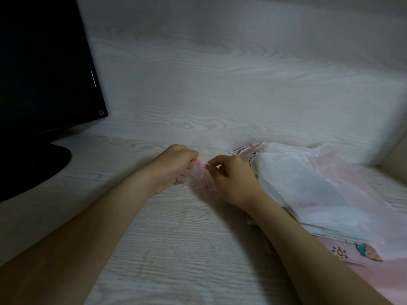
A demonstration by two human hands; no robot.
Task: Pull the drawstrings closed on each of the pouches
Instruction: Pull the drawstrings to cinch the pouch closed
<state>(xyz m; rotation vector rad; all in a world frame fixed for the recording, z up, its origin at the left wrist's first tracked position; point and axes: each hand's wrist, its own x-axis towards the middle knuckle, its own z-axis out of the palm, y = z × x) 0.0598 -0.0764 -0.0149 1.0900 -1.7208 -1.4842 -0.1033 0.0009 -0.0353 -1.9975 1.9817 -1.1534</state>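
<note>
Here, both hands meet at the middle of the desk [176, 243]. The left hand [176, 167] is curled round the top of a small pink pouch [201, 180], fingers closed on the bunched cloth. The right hand [233, 183] is just beside it, thumb and forefinger pinching at the pouch mouth, the other fingers curled in; string or cloth in the pinch, cannot tell, too blurred. The pouch sits between the two hands, low over the desk; touching it or not, cannot tell. At the right, near the right hand, is a pile [308, 186] of white and pink pouches, their strings fanned out at the far end by the wall. Pink printed fabric [356, 254] lies under the pile's near edge. A dark monitor [44, 73] stands far left on the desk.
</note>
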